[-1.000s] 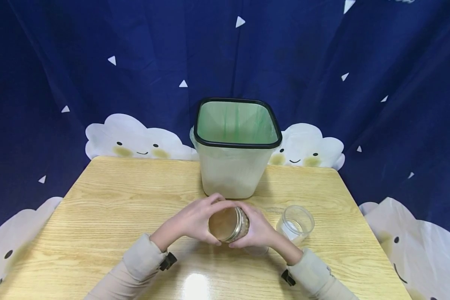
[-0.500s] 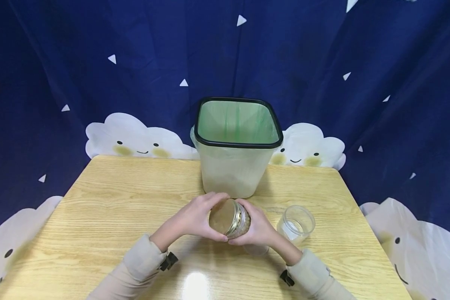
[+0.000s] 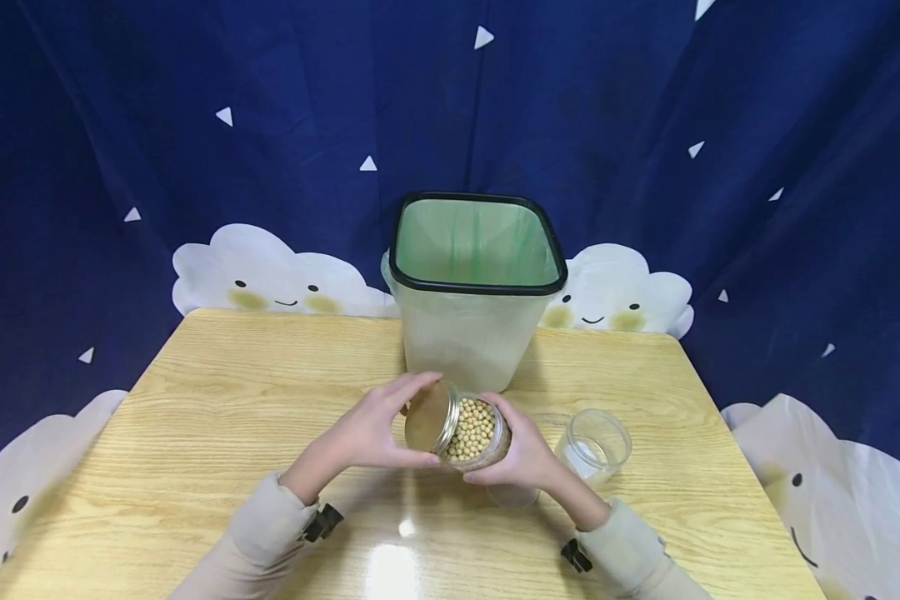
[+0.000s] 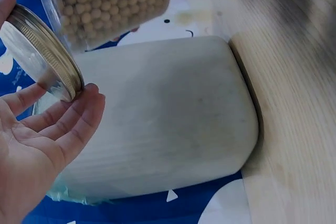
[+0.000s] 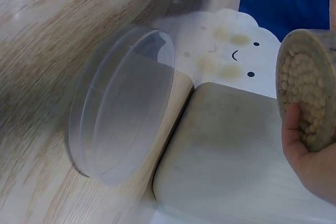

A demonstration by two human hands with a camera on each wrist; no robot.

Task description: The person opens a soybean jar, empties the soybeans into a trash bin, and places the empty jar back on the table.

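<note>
Left hand [image 3: 382, 425]: grip on the lid [image 3: 426, 417], thumb and fingers spread round its gold rim; lid tilted, held beside the jar mouth, contact between the two not certain. Right hand [image 3: 522, 450]: grip on the jar [image 3: 501, 446], thumb and fingers round its side; the jar is clear, tilted with its mouth toward the lid, filled with pale round beans [image 3: 471, 429].

Jar and lid both up in the air over the middle of the tabletop [image 3: 270, 375], just on the near side of the bin [image 3: 461, 333]; both wrist views show them clear of the surface. Bin stands upright by the middle of the far edge; whitish body, black rim, green lining inside.

A clear tub [image 3: 592, 446] stands to the right of the right hand, on the side toward the right edge, a white patch visible through it; a clear round piece [image 3: 513, 497] lies below that hand, partly covered, type unclear.

Pale sleeves [image 3: 270, 517] on both arms, black clip at each cuff; behind the far edge hangs a dark blue curtain [image 3: 307, 100] with white triangles and smiling clouds.
</note>
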